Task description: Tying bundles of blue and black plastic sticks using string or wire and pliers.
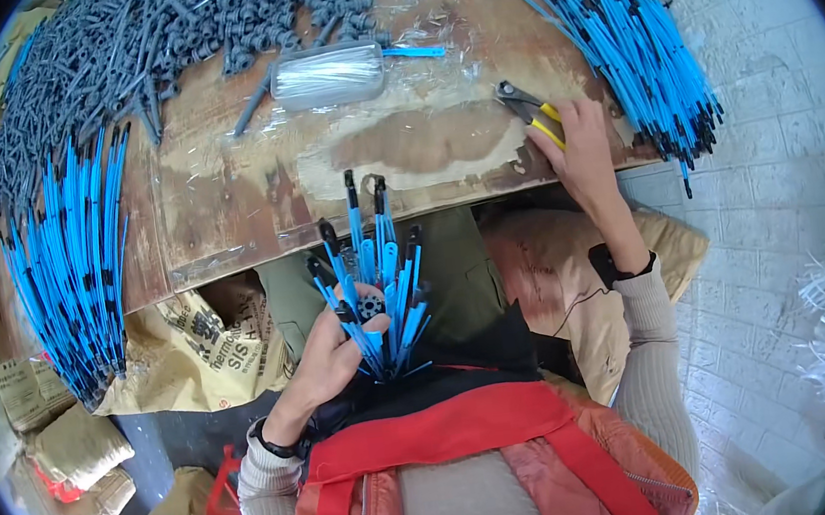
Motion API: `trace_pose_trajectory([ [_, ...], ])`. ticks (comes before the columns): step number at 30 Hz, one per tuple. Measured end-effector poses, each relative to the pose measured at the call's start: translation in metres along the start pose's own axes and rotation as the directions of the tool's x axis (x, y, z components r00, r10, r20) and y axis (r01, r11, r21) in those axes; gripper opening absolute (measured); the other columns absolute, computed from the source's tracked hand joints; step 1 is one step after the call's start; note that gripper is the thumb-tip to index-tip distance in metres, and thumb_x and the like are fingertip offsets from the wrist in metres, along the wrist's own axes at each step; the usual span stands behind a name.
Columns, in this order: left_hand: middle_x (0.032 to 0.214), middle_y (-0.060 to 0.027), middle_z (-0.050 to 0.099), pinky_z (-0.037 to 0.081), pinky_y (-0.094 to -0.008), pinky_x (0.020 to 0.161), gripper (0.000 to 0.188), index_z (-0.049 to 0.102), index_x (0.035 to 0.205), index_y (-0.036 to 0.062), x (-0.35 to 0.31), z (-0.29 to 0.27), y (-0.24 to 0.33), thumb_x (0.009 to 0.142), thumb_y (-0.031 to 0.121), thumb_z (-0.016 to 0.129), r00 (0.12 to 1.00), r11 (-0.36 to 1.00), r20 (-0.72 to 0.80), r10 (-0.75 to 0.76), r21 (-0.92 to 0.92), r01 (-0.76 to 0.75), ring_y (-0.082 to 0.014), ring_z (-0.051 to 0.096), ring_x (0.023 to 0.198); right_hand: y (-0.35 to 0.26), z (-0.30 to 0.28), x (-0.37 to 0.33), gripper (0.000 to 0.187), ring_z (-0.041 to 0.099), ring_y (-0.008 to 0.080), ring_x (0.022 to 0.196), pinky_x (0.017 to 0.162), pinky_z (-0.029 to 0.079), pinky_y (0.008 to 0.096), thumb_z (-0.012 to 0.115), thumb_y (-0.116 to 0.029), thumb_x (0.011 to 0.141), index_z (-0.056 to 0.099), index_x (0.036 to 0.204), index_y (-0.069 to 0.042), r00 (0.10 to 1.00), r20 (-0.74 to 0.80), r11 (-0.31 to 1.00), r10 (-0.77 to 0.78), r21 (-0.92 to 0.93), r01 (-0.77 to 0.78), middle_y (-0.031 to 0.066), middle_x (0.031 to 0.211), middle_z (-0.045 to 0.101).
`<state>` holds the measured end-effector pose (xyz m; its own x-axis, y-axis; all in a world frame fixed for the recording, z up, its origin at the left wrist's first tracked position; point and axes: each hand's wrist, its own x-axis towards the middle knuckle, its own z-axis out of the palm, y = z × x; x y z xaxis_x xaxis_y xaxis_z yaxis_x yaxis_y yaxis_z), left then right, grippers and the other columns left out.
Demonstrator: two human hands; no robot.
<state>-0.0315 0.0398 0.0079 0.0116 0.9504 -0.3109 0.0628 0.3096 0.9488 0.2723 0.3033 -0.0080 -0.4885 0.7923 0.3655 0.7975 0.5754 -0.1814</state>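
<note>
The left hand (332, 351) is clamping its fingers around a bundle of black-tipped blue strips (391, 262), which is fanning out above the lap, just before the table (226, 202); farther off, the right hand (584, 149) is gripping the yellow-handled cutters (521, 103) over the tabletop; beyond, a clear box (328, 75) is sitting near heaped grey parts (177, 21).

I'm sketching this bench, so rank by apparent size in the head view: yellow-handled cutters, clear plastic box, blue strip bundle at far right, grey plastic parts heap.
1. Grey plastic parts heap
2. Blue strip bundle at far right
3. Clear plastic box
4. Yellow-handled cutters, partly covered by the right hand
</note>
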Motion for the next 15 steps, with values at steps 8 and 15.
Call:
trace_pose_trajectory([
  [8,0.102,-0.0048,0.055,0.043,-0.0289,0.088,0.021,0.057,0.106,0.0019,-0.001,0.006,0.003,0.087,0.006,0.067,0.999,0.975,-0.027,-0.017,-0.224,0.011,-0.0136,0.053,0.096,-0.068,-0.037,-0.025,0.025,0.057,0.0123,0.077,0.07,0.046,0.027,0.05,-0.015,0.102,0.06,0.112,0.004,0.907,0.421,-0.016,-0.027,0.907,-0.421,0.01,0.092,0.061],
  [15,0.105,-0.0071,0.058,0.045,-0.0317,0.087,0.025,0.062,0.109,0.0038,-0.077,0.014,0.0,0.086,0.007,0.071,0.985,0.983,-0.071,0.16,-0.08,-0.165,-0.0184,0.057,0.096,-0.153,-0.062,-0.081,0.034,0.063,0.033,0.081,0.073,0.051,0.0411,0.069,-0.014,0.085,0.063,0.118,-0.006,0.691,0.47,0.657,-0.549,0.754,0.009,0.0133,0.095,0.067],
])
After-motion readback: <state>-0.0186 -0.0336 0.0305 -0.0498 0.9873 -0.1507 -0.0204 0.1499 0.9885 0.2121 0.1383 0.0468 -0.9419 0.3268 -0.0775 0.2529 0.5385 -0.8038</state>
